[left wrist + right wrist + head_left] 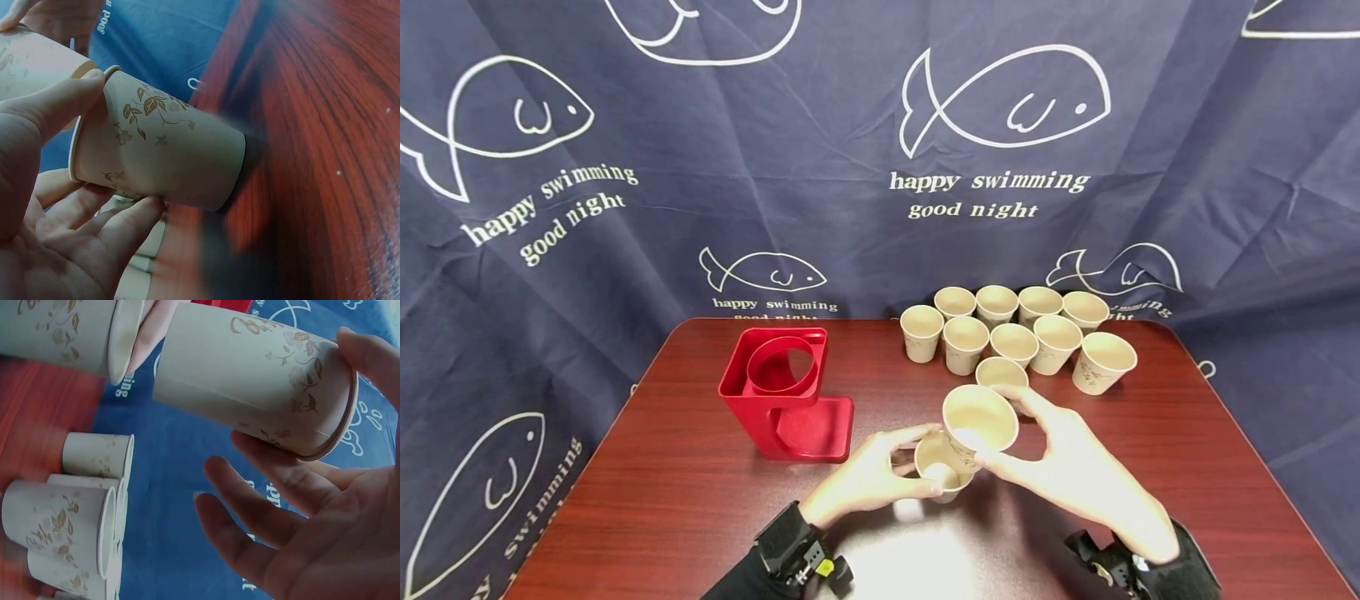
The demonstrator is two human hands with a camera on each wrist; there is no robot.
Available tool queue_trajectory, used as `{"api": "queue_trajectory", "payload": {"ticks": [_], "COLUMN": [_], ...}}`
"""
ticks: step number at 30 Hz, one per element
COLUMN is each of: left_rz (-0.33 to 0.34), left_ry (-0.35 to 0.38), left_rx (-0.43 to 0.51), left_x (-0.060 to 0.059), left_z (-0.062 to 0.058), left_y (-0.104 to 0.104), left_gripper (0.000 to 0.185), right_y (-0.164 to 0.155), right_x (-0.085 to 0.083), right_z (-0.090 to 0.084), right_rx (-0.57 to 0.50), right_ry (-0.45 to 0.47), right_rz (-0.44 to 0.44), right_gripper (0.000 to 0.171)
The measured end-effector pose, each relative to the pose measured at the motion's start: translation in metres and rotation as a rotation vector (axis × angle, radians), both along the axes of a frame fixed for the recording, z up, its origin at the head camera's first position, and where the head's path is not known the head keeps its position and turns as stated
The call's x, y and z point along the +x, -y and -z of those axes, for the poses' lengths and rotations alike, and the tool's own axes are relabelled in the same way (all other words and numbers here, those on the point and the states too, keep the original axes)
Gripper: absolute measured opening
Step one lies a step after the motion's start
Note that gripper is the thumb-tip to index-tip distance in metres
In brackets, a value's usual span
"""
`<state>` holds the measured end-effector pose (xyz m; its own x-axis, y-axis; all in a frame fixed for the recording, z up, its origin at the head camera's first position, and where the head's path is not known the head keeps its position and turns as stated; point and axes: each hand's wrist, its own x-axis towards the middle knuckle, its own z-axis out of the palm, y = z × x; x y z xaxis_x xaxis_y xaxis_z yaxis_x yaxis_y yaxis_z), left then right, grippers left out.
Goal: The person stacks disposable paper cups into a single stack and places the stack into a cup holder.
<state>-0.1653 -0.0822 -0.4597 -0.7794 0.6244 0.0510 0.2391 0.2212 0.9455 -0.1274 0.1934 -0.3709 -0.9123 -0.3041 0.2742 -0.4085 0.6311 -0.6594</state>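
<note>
Left hand (865, 479) grips the low cup (942, 477); right hand (1067, 467) grips the upper cup (979, 423) just above it, over the bench (700, 517).

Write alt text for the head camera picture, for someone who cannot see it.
A person's left hand and right hand each hold a paper cup, the right-hand cup just above the left-hand cup, over a dark red wooden table. Ten more paper cups stand clustered behind, a red plastic cup holder sits to the left, and a navy fish-print cloth hangs behind.
</note>
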Motion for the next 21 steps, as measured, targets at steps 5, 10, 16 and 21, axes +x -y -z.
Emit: {"api": "queue_trajectory", "payload": {"ticks": [5, 10, 16, 21], "left_rz": [-0.006, -0.015, -0.037, -0.026], "left_ry": [0.001, 0.019, 0.010, 0.009], "left_rx": [0.003, 0.008, -0.009, 0.005], "left_x": [0.000, 0.001, 0.001, 0.001], "left_z": [0.001, 0.001, 0.001, 0.000], "left_y": [0.000, -0.001, -0.001, -0.001], "left_gripper": [0.069, 0.072, 0.069, 0.067], "right_y": [0.003, 0.006, 0.010, 0.011], "right_x": [0.000, 0.000, 0.000, -0.001], "right_z": [0.001, 0.004, 0.007, 0.011], "right_rx": [0.025, -0.011, -0.049, -0.054], "right_ry": [-0.007, 0.035, 0.064, 0.058], "right_rz": [-0.002, -0.061, -0.129, -0.141], "right_gripper": [0.063, 0.062, 0.058, 0.060]}}
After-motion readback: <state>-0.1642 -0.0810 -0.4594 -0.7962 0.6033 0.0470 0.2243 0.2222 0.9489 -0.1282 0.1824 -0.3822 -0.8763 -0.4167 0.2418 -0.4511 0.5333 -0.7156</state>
